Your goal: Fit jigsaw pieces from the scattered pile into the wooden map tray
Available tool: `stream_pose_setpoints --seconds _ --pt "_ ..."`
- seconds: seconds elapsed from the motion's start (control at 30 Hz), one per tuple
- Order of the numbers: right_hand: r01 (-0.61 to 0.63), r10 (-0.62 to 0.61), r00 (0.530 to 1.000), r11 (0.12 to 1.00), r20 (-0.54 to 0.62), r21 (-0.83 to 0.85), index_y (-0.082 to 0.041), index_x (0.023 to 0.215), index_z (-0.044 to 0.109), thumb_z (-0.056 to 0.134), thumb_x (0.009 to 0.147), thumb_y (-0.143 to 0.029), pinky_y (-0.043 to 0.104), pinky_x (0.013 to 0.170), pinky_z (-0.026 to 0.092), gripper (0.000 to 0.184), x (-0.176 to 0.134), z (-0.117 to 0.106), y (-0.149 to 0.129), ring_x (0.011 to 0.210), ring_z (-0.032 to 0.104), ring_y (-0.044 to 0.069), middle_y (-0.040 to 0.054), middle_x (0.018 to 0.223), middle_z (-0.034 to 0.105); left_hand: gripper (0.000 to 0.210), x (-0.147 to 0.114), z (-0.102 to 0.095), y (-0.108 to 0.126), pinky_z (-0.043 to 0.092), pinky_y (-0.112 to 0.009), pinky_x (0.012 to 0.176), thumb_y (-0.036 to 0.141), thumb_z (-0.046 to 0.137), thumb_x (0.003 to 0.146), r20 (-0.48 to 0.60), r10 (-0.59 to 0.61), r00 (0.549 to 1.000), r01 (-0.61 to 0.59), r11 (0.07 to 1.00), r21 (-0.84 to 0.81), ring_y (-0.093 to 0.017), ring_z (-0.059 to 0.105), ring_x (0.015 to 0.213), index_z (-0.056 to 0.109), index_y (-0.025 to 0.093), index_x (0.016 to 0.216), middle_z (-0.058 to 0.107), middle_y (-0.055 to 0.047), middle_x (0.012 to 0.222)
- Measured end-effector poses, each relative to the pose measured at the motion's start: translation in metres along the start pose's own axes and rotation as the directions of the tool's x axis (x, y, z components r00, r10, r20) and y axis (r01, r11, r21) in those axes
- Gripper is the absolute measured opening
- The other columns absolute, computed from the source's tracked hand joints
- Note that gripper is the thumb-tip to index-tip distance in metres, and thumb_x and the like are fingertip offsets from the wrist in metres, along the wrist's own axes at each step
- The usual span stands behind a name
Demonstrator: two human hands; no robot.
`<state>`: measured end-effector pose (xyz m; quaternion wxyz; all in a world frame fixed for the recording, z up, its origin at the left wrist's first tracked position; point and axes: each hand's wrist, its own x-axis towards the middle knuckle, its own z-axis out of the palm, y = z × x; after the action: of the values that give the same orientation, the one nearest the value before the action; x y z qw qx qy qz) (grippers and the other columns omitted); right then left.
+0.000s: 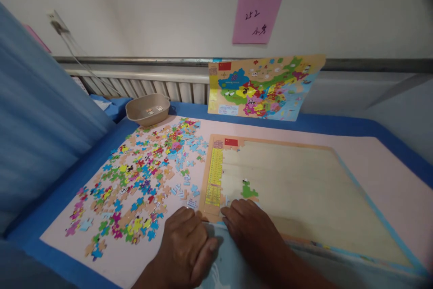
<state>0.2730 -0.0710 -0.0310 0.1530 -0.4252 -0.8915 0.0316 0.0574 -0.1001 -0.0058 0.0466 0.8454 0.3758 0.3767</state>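
My left hand (185,245) is closed with its knuckles up by the near left corner of the puzzle board (287,181); its fingertips are hidden. Over the board's near left part, my right hand (252,228) has its fingers bent and pressed together, and whatever is under them is hidden. A yellow strip of joined puzzle pieces (214,176) runs down the board's left side, with a red flag piece (231,142) at its top. Just beyond my right hand lies a green and tan puzzle section (249,190). Pale blue text pieces (191,203) lie just past my left hand.
Many loose puzzle pieces (135,181) spread over the pink sheet at left. Behind them stands a beige basket (145,111) with a few pieces inside. A printed map picture (260,88) leans against the wall. A blue curtain (43,99) hangs at left.
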Motion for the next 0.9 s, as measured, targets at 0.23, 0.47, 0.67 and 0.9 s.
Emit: stream_pose_setpoints --seconds 0.23,0.47,0.67,0.9 --pt "-0.037 0.039 0.996 0.999 0.082 -0.023 -0.025 0.104 0.068 0.072 0.092 -0.006 0.036 0.069 0.033 0.023 0.006 -0.008 -0.003 0.077 0.054 0.021 -0.0006 0.081 0.062 0.024 0.0 0.002 -0.002 0.035 -0.036 0.062 0.014 0.047 0.1 -0.002 -0.033 0.999 0.033 0.999 -0.027 -0.018 0.047 0.062 0.046 0.024 0.078 0.051 0.001 0.065" --pt "-0.011 0.013 0.999 1.0 0.051 -0.027 -0.026 0.108 0.067 0.067 0.095 -0.008 0.034 0.068 0.033 0.022 0.004 0.0 0.001 0.077 0.054 0.02 -0.0005 0.082 0.062 0.025 0.003 0.002 -0.001 0.037 -0.035 0.061 0.017 0.047 0.1 0.024 -0.054 0.998 0.055 0.998 -0.03 -0.018 0.05 0.062 0.046 0.024 0.077 0.056 0.0 0.066" --pt "0.044 -0.031 0.979 0.997 -0.201 0.064 -0.022 0.108 0.064 0.044 0.11 -0.014 0.034 0.076 0.041 0.022 0.001 -0.009 0.001 0.077 0.056 0.021 0.0014 0.083 0.063 0.026 0.003 0.004 0.001 0.037 -0.034 0.061 0.021 0.049 0.103 0.06 -0.062 0.996 0.063 0.998 -0.018 -0.017 0.053 0.065 0.047 0.023 0.077 0.06 0.0 0.071" --pt "-0.019 0.083 0.95 0.978 -0.3 0.21 -0.023 0.095 0.059 0.04 0.115 -0.025 0.031 0.073 0.048 0.027 -0.002 -0.021 0.008 0.075 0.06 0.019 0.0009 0.08 0.065 0.031 0.002 0.015 0.0 0.042 -0.036 0.059 0.026 0.049 0.103 0.05 0.021 0.999 -0.026 0.995 0.1 -0.019 0.058 0.063 0.05 0.023 0.072 0.059 -0.001 0.064"
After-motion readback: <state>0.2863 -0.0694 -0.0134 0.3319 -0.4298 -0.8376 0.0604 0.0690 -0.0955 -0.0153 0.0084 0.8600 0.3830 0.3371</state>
